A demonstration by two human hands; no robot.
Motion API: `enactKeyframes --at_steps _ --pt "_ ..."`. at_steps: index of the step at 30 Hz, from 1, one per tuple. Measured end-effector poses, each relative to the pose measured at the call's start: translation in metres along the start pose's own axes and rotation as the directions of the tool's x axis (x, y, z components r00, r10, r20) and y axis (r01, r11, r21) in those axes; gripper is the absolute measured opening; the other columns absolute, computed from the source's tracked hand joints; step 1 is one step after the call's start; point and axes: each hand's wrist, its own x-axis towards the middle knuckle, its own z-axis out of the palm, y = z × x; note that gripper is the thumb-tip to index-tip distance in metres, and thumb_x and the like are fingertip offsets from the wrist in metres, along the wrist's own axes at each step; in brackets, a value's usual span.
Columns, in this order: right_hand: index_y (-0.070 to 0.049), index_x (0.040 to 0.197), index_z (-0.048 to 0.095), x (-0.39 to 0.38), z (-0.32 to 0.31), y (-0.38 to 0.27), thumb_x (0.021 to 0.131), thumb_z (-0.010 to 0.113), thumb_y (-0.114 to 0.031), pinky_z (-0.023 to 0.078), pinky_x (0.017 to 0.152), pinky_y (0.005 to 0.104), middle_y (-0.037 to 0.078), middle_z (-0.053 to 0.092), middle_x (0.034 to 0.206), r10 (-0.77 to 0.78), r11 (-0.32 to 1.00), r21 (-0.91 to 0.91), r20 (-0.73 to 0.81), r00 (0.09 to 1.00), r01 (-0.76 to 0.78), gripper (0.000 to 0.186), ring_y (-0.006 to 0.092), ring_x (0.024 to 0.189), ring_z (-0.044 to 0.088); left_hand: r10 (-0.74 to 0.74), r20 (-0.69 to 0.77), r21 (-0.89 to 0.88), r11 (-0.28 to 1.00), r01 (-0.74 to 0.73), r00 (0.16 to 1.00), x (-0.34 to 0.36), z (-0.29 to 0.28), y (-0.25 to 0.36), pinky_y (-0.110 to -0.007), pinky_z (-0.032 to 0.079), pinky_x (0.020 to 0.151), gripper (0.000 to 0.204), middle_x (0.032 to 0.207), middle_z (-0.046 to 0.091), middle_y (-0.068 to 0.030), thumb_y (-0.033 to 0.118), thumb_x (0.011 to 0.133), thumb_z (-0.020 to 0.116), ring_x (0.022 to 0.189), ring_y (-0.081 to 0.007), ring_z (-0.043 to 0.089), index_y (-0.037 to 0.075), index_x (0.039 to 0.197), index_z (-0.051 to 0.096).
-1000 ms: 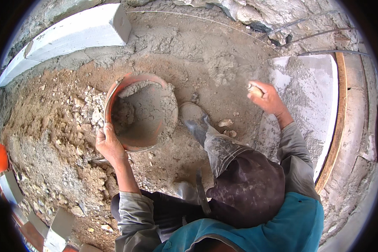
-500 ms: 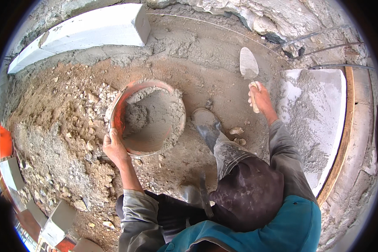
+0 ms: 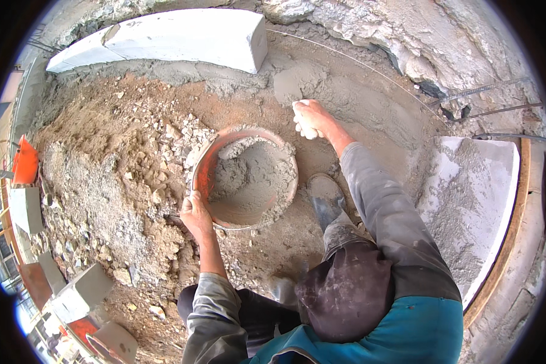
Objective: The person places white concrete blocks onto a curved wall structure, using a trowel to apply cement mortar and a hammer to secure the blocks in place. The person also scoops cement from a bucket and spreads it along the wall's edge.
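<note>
My left hand [image 3: 195, 215] grips the rim of a round orange tub [image 3: 208, 161] holding wet grey mortar [image 3: 258, 182]. Ahead and to the right of it, my right hand [image 3: 312, 120] is closed on a pale trowel handle. The trowel blade [image 3: 288, 88] looks grey and lies over the wet mortar bed [image 3: 327, 79] near the white curb blocks [image 3: 200, 36]; its outline merges with the mortar. My boot [image 3: 323, 194] is just right of the tub.
A mortar-smeared pale slab [image 3: 467, 200] with a timber edge lies at right. Broken wall [image 3: 370, 18], protruding rebar [image 3: 479, 94] and a thin string run along the back. Rubble [image 3: 133, 194] spreads left, with grey blocks [image 3: 27, 209] and an orange bucket [image 3: 25, 161] beyond.
My right hand and trowel have swung left and forward, toward the end of the curb blocks. My left hand stays on the tub rim, while the whole view has shifted.
</note>
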Motion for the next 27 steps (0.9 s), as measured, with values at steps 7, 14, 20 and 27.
enactKeyframes --at_steps 7,14,20,27 --pt "0.008 0.102 0.055 0.047 -0.004 -0.008 0.097 0.047 -0.028 0.052 0.061 0.0423 0.021 0.065 0.086 -0.179 0.853 -0.51 -0.09 0.98 0.109 0.036 0.0303 0.067 0.066 0.009 0.012 -0.004 1.0 -0.009 1.0 -0.001 -0.003 -0.006 -0.022 0.029 0.054 0.03 0.067 0.046 0.0075 0.019 0.097 0.055 0.062 -0.003 0.036 0.007 0.07 0.056" --pt "0.009 0.105 0.055 -0.025 -0.068 0.012 0.096 0.05 -0.028 0.052 0.056 0.0405 0.017 0.063 0.077 0.029 0.942 -0.319 -0.222 0.975 -0.101 0.038 0.0261 0.062 0.066 -0.006 0.065 -0.056 0.998 0.01 0.998 0.0 0.004 -0.011 -0.022 0.03 0.053 0.032 0.068 0.047 0.0072 0.024 0.098 0.055 0.06 -0.0032 0.038 0.006 0.072 0.055" --pt "0.007 0.118 0.054 -0.083 -0.042 0.01 0.095 0.053 -0.028 0.05 0.054 0.0383 0.015 0.065 0.081 -0.114 0.895 -0.445 -0.245 0.963 -0.007 0.042 0.0229 0.057 0.063 0.009 0.039 -0.07 0.998 -0.007 0.999 0.005 -0.003 -0.005 -0.023 0.03 0.052 0.032 0.068 0.048 0.0069 0.021 0.098 0.055 0.06 -0.0033 0.036 0.005 0.07 0.056" --pt "-0.003 0.129 0.052 -0.187 0.013 -0.029 0.088 0.064 -0.021 0.051 0.067 0.0409 0.015 0.064 0.092 -0.484 0.186 -0.726 0.519 0.704 0.662 0.046 0.0295 0.078 0.064 0.005 -0.017 0.027 1.0 -0.004 1.0 0.005 -0.001 -0.005 -0.025 0.03 0.052 0.029 0.066 0.049 0.0059 0.023 0.093 0.062 0.061 -0.005 0.038 0.0 0.075 0.061"
